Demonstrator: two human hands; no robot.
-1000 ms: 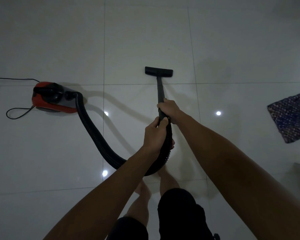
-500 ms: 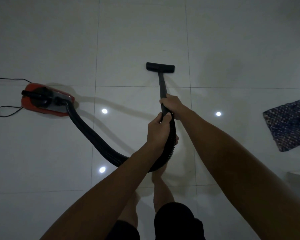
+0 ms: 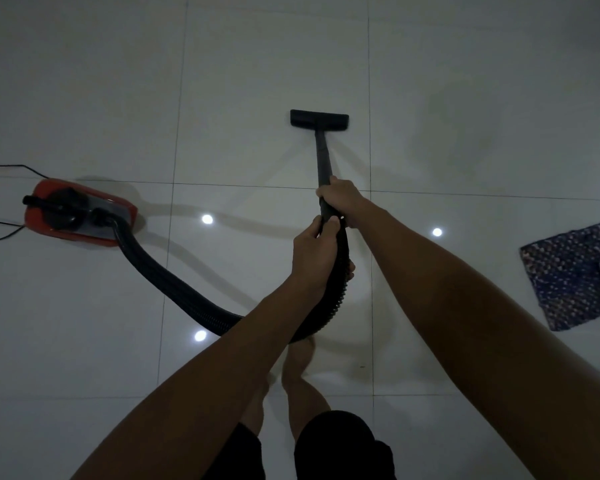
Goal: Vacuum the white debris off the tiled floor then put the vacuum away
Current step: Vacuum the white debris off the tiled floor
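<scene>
Wand (image 3: 323,161): black, straight tube; it runs from the two grips forward to the floor head, tilted down and away from the person.
Floor head (image 3: 319,118): black, flat bar at the far end of the wand, well ahead of both grips; it lies on the tiled floor (image 3: 257,64) crosswise to the wand.
Right grip: the right hand (image 3: 340,199) is the forward one; its fingers are curled round the lower end of the wand, just ahead of the left hand.
Left grip: the left hand (image 3: 314,258) sits just behind and below the right, almost touching it; fingers and thumb are wrapped round the top of the ribbed hose where it meets the wand.
Hose (image 3: 174,289): black, ribbed; from the left grip it curves down and back under the left forearm, then swings out to the left of the grips and up to the vacuum body.
Vacuum body (image 3: 78,214): red canister with a black top, on the floor well to the left of the grips; the hose plugs into its near right end.
Power cord (image 3: 11,167): thin black line beyond the canister, running off the left edge.
Debris: no white bits can be made out on the pale tiles in this dim light.
Floor: large glossy pale tiles with thin dark joints; three bright light reflections (image 3: 207,219) lie to either side of the grips.
Mat (image 3: 575,271): dark blue, speckled, at the right edge, well to the right of the grips.
Person: bare legs (image 3: 298,386) and dark shorts (image 3: 340,445) below the grips.
</scene>
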